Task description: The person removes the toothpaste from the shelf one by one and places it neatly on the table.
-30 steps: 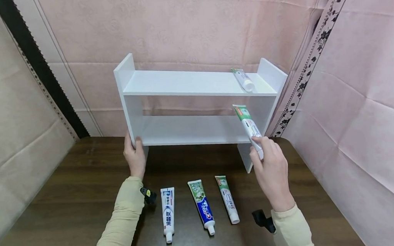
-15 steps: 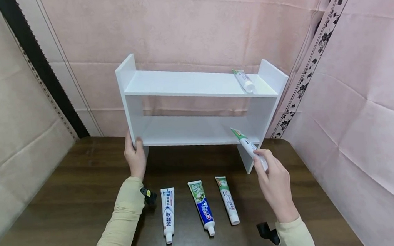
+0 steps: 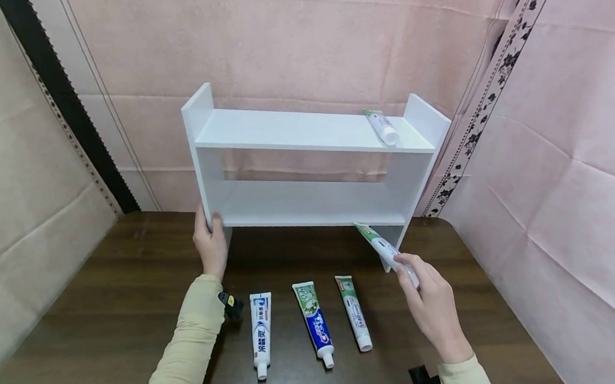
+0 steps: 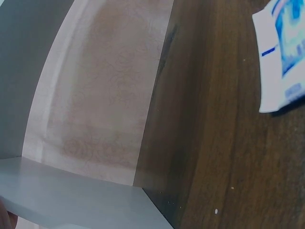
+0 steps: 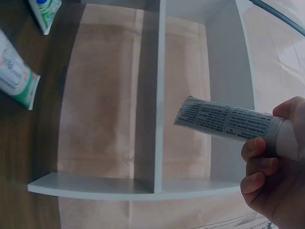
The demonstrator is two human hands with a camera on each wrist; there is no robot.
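Observation:
A white two-tier shelf stands at the back of the table. My left hand grips the lower part of its left side panel, thumb on the near side. Only a bit of that hand shows in the left wrist view. My right hand pinches a green-and-white toothpaste tube by its cap end, its flat end pointing up and left, overlapping the lower shelf's front edge. In the right wrist view, small dark print covers the tube's visible side. Another toothpaste tube lies at the right of the upper tier.
Three toothpaste tubes lie in a row on the brown wooden table: a white-and-blue tube, a green-and-blue tube and a green-and-white tube. Pink cloth hangs behind the shelf, and more cloth borders the right side.
My right hand has moved down and toward me with the toothpaste tube, from in front of the lower tier to below its front edge. The tube leans further left. My left hand stays put.

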